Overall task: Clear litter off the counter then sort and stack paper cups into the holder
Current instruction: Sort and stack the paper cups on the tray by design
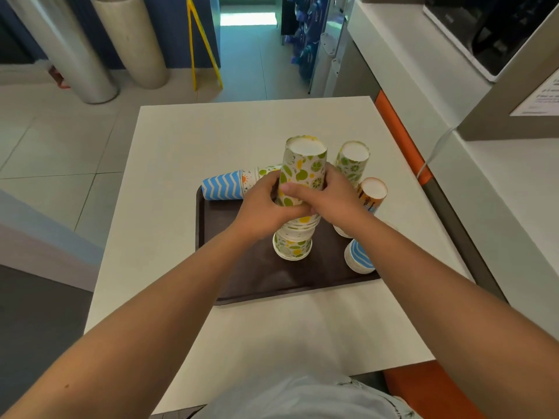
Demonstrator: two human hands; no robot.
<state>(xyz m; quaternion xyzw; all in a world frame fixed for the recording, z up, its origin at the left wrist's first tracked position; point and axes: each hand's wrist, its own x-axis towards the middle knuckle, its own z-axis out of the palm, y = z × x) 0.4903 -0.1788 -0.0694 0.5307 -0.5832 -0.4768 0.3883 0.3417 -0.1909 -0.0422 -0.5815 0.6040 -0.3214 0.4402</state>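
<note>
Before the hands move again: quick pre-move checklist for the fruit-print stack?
1. Left hand on fruit-print cup stack: ok.
2. Right hand on same stack: ok.
3. Stack base on brown tray: ok.
4. Stack upright: ok, no lean seen.
5. Gap to second fruit-print stack and orange-print stack: not ok, they crowd the right hand.
6. Blue zigzag stack upright: not ok, lying on its side.

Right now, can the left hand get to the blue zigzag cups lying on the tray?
Probably yes. The blue zigzag cups lie just left of the left hand with nothing between, but both hands are clasped on the fruit-print stack, so it must let go first.
</note>
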